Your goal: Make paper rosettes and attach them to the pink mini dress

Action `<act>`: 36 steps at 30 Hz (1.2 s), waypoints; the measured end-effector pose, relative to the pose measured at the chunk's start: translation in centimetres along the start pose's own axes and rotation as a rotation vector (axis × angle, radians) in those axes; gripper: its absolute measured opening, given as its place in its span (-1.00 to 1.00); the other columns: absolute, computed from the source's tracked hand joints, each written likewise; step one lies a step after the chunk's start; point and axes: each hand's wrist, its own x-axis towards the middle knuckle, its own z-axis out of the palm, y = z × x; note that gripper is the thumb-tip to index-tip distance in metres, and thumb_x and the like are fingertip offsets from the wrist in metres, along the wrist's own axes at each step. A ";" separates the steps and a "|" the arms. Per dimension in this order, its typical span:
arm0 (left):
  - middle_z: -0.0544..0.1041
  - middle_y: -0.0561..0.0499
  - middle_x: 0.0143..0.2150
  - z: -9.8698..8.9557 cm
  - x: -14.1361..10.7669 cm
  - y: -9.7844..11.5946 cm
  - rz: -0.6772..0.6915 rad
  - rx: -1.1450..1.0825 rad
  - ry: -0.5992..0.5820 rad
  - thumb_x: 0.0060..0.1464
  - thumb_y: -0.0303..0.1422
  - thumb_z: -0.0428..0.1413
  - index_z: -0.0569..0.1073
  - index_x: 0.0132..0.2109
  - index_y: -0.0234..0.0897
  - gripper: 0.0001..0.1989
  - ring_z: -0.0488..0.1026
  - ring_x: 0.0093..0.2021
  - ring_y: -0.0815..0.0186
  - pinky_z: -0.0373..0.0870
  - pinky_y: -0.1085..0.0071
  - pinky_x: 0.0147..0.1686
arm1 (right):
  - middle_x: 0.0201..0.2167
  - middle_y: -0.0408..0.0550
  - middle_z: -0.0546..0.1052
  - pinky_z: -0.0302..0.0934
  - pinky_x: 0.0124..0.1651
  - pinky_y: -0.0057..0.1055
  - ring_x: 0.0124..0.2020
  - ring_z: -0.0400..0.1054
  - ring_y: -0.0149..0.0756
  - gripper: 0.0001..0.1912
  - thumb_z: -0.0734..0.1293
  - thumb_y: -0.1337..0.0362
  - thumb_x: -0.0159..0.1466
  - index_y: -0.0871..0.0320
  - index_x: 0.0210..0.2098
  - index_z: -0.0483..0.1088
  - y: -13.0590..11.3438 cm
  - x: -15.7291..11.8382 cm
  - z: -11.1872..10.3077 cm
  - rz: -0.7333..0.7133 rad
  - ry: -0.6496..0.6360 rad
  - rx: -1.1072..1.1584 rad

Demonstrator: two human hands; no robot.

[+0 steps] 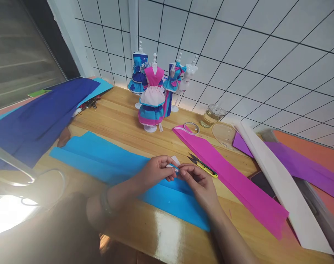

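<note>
Between my fingertips is a small white and blue strip point(173, 167), too small to make out whether it is paper or cloth. My left hand point(160, 168) pinches its left end, and my right hand point(196, 179) closes on its right end. Both hands hover over a long sheet of bright blue crepe-like material point(112, 161) lying on the wooden table. A small white piece point(175, 160) shows just behind the fingers. Thread snips point(204, 167) with yellow handles and dark blades lie right of my right hand, beside a pink strip point(233, 179).
Small dress forms in colourful dresses point(153, 91) stand at the back by the tiled wall. A roll of tape point(191, 128), a glass jar point(212, 116) and a clear lid point(224, 135) sit to their right. White point(282, 187) and purple strips point(299, 161) lie at right, dark blue material point(46, 117) at left.
</note>
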 end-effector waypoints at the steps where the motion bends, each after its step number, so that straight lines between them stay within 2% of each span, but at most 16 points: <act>1: 0.43 0.05 -0.54 0.0 0.0 0.0 0.004 0.007 0.000 -0.11 -0.43 0.08 0.37 -0.32 -0.34 -0.87 0.35 -0.53 0.45 0.30 0.50 -0.47 | -0.33 -0.05 0.45 0.19 -0.26 -0.41 -0.36 0.32 -0.33 -0.84 0.30 0.19 0.11 0.16 -0.45 0.39 0.0 0.0 0.0 0.019 -0.001 0.015; 11: 0.43 0.06 -0.52 0.1 -0.2 -0.2 0.055 0.076 -0.006 -0.09 -0.42 0.06 0.37 -0.33 -0.33 -0.89 0.38 -0.49 0.44 0.33 0.50 -0.44 | -0.54 -0.09 0.48 0.17 -0.36 -0.45 -0.47 0.32 -0.36 -0.78 0.33 0.14 0.06 0.20 -0.46 0.40 0.1 0.2 -0.1 0.177 0.009 0.090; 20: 0.44 0.03 -0.50 0.3 -0.3 -0.1 0.054 0.092 0.001 -0.10 -0.41 0.07 0.37 -0.33 -0.33 -0.88 0.39 -0.47 0.41 0.34 0.46 -0.41 | -0.52 -0.10 0.50 0.20 -0.36 -0.43 -0.47 0.34 -0.35 -0.81 0.36 0.17 0.01 0.18 -0.52 0.42 0.2 0.2 -0.3 0.170 0.060 0.053; 25: 0.47 0.02 -0.46 0.3 -0.2 -0.2 0.073 0.066 -0.021 -0.09 -0.41 0.07 0.37 -0.34 -0.33 -0.89 0.40 -0.45 0.41 0.34 0.47 -0.40 | -0.43 -0.08 0.52 0.22 -0.34 -0.44 -0.46 0.36 -0.38 -0.81 0.38 0.16 0.00 0.18 -0.51 0.43 0.2 0.2 -0.2 0.199 0.049 0.105; 31: 0.46 0.02 -0.48 0.2 -0.2 -0.1 0.071 0.068 -0.037 -0.08 -0.43 0.06 0.36 -0.32 -0.34 -0.89 0.40 -0.45 0.40 0.34 0.46 -0.40 | -0.58 -0.10 0.50 0.21 -0.38 -0.46 -0.51 0.36 -0.39 -0.79 0.39 0.17 -0.01 0.21 -0.48 0.42 0.4 0.3 -0.3 0.256 0.036 0.175; 36: 0.45 0.02 -0.47 0.3 -0.2 0.1 0.070 0.071 -0.043 -0.09 -0.44 0.07 0.35 -0.33 -0.35 -0.89 0.39 -0.46 0.42 0.33 0.47 -0.40 | -0.59 -0.09 0.50 0.20 -0.41 -0.46 -0.53 0.35 -0.38 -0.78 0.40 0.17 -0.02 0.21 -0.49 0.43 0.6 0.4 -0.5 0.247 0.071 0.146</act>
